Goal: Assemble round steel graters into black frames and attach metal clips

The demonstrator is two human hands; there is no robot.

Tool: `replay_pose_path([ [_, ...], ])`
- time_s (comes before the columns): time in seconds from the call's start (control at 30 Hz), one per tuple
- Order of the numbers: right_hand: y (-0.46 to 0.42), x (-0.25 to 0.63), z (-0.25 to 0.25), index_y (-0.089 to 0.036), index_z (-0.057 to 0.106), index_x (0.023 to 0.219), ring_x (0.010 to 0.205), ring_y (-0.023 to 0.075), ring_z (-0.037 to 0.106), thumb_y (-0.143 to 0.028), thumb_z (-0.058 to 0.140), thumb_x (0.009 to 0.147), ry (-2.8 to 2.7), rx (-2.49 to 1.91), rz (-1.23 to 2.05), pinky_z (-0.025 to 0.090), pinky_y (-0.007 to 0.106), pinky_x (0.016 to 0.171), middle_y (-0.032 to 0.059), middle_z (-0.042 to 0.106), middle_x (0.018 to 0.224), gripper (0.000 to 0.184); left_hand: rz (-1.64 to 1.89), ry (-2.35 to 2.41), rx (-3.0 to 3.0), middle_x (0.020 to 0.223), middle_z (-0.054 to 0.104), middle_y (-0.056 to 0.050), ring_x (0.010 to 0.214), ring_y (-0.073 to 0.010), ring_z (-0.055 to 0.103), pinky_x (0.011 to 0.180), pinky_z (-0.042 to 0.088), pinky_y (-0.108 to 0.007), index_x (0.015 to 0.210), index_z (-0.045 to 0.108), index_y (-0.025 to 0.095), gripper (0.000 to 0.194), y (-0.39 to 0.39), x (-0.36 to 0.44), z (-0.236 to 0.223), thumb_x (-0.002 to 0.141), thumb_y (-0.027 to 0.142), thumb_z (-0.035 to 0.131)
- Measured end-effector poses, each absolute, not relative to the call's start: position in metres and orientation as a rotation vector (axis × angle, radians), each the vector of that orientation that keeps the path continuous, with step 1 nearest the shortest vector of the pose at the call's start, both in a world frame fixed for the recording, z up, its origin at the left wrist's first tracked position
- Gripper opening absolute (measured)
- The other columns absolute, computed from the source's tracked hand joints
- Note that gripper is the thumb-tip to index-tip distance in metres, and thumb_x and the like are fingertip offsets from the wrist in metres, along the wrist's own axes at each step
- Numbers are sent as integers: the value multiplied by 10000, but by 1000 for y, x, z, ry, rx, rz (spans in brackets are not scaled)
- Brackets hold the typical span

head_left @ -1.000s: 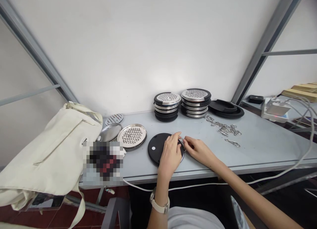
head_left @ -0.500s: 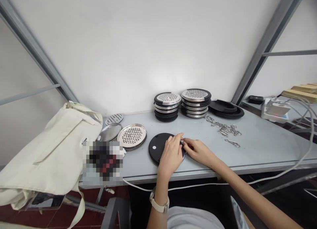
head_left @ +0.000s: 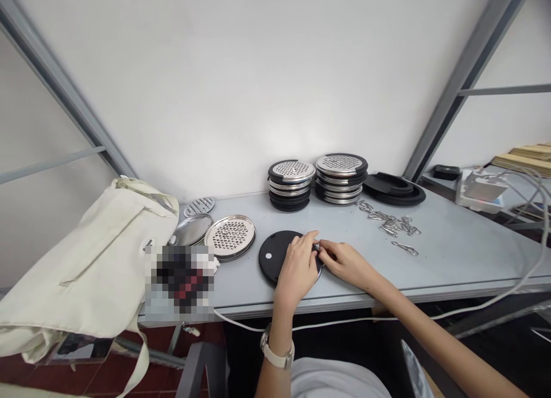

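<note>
A black round disc point(head_left: 275, 254) with a white dot lies near the front edge of the table. My left hand point(head_left: 298, 266) is over its right part, fingers closed together and curved on it, thumb towards the right rim. At that right rim my right hand point(head_left: 342, 262) pinches with thumb and forefinger. A small shiny bit shows between the two hands, but what my right fingers hold is hidden. To the right, a wire clip point(head_left: 404, 248) lies apart from a loose heap of wire clips point(head_left: 394, 224).
Stacks of round metal graters with black rims point(head_left: 291, 185) point(head_left: 341, 180) stand at the back, beside black round trays point(head_left: 394, 191). Left are a perforated grater plate point(head_left: 230, 236), a plain metal disc point(head_left: 192, 230) and a cream bag point(head_left: 86, 266). A white cable point(head_left: 482, 306) runs along the front.
</note>
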State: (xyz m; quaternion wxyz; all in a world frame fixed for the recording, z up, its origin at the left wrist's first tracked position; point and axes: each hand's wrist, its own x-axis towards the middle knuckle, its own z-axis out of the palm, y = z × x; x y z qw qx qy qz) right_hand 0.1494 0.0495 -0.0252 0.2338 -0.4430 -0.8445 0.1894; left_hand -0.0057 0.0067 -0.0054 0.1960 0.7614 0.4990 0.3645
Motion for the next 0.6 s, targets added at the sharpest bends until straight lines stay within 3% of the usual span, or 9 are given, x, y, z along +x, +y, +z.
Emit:
replay_pose_path([
  [0.6,49,149,-28,-223,396,743,529,127,470,-306,380,898,-2217,-1177,618,330,241,549,-35,516,614,177,1066,1377,2054,1107,606,-75,1099,-212,511,1007,408,-394,1277,462,206,437,8,-5,-8,869,66,394],
])
